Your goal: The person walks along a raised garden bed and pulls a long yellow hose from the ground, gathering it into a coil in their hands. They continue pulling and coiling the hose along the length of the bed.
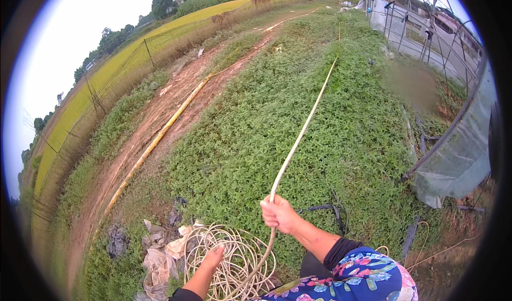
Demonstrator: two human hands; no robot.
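Note:
My right hand (279, 215) is closed around a pale hose (298, 141), which runs taut from it up across the green plants into the distance. Below the fist the same hose drops towards a large loose coil of hose (236, 257) on the ground. Over the left part of that coil is my left hand (215, 256), its fingers partly bent; whether it touches or holds a loop cannot be told.
Crumpled plastic sheeting (158, 267) lies left of the coil. A long yellow pipe (160, 135) follows the dirt track. Low leafy plants (248, 153) cover the ground ahead. At right stand a greenhouse frame and a plastic sheet (456, 153); dark strips lie near my right arm.

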